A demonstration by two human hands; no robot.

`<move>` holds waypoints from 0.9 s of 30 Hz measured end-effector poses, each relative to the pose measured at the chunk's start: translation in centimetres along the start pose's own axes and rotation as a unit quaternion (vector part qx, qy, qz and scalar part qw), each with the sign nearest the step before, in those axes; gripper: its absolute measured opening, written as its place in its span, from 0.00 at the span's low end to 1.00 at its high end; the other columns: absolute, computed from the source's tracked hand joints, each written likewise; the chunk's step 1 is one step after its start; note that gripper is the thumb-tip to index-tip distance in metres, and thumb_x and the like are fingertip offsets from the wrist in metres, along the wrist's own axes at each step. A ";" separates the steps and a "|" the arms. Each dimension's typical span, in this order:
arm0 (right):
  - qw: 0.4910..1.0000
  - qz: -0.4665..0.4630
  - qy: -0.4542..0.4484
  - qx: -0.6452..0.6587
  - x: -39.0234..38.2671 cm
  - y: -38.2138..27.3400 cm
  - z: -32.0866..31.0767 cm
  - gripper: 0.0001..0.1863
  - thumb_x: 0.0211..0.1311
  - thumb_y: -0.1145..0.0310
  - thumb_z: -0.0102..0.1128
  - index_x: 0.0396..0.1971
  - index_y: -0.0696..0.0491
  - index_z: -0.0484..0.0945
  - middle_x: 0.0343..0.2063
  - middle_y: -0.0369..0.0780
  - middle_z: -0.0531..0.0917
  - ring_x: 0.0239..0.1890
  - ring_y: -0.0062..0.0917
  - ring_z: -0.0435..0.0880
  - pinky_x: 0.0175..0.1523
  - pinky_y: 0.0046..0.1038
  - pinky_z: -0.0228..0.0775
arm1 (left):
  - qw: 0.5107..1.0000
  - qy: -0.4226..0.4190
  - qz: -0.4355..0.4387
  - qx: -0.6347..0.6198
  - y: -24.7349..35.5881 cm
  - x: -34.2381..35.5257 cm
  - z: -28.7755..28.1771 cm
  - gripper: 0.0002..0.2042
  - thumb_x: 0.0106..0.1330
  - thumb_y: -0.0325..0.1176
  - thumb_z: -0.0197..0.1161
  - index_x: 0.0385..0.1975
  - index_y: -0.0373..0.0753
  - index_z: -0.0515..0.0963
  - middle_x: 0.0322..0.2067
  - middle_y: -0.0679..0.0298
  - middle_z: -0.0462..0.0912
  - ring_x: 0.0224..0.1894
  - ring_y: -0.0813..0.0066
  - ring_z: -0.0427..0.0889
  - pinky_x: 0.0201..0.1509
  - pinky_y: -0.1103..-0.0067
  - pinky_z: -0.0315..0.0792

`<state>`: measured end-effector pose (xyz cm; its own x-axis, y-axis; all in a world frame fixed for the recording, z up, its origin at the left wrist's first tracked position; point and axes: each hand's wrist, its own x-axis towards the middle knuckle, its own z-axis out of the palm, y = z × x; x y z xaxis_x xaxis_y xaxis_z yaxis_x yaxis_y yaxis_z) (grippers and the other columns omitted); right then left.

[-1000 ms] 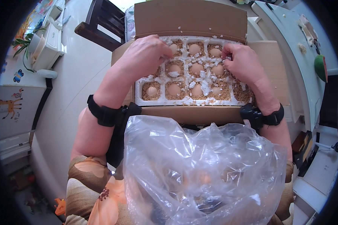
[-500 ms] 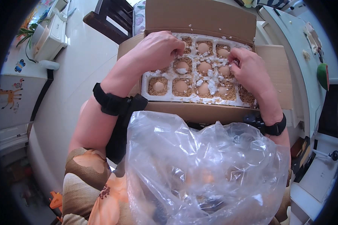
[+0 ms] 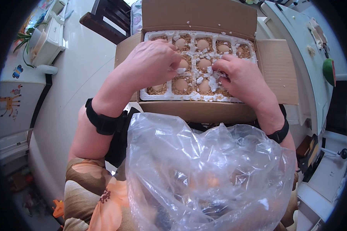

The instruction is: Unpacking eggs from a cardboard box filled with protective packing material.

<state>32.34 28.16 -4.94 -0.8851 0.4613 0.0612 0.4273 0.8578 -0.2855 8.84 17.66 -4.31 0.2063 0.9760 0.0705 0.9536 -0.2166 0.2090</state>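
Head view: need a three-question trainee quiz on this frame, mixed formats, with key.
1. True or false: the white foam tray sits inside the cardboard box.

2. Multiple choice: what surrounds the eggs in the tray's cells?
A) blue gel
B) loose brownish grains
C) green cloth

3. Short answer: which of the person's hands is nearer the box's right flap?

Key:
1. True
2. B
3. The right hand
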 end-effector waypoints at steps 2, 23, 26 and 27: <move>1.000 -0.016 -0.008 -0.017 0.7 0.1 0.1 0.10 0.49 0.75 0.62 0.34 0.54 0.79 0.34 0.41 0.81 0.39 0.39 0.82 0.43 0.38 0.75 | 1.000 -0.003 -0.002 0.001 0.1 -0.3 0.1 0.05 0.49 0.30 0.63 0.23 0.38 0.82 0.29 0.59 0.83 0.39 0.55 0.81 0.43 0.65 0.75; 0.990 0.102 0.090 0.040 -2.7 4.0 -3.1 0.09 0.55 0.70 0.63 0.34 0.56 0.80 0.33 0.47 0.83 0.38 0.41 0.83 0.45 0.38 0.75 | 0.999 -0.029 0.026 0.022 0.2 0.0 0.7 0.05 0.55 0.28 0.63 0.29 0.37 0.83 0.30 0.60 0.81 0.40 0.60 0.81 0.46 0.67 0.75; 0.988 0.127 0.055 0.075 -2.8 3.2 -3.1 0.10 0.54 0.70 0.64 0.36 0.56 0.81 0.36 0.46 0.83 0.39 0.40 0.83 0.47 0.38 0.74 | 0.999 -0.002 0.028 0.037 0.2 0.1 1.5 0.05 0.55 0.28 0.61 0.28 0.36 0.82 0.30 0.58 0.82 0.40 0.58 0.81 0.45 0.66 0.75; 0.990 0.130 0.030 0.050 -2.6 2.7 -3.0 0.10 0.54 0.70 0.64 0.35 0.56 0.81 0.36 0.45 0.82 0.39 0.40 0.83 0.47 0.39 0.74 | 0.999 0.010 0.027 0.032 0.2 0.1 1.5 0.05 0.55 0.27 0.59 0.25 0.35 0.81 0.29 0.56 0.82 0.39 0.56 0.82 0.44 0.65 0.76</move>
<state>36.34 30.01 -3.00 -0.7343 0.6782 0.0287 0.6157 0.6832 -0.3927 9.41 17.74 -5.69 0.2533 0.9623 0.0994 0.9537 -0.2657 0.1411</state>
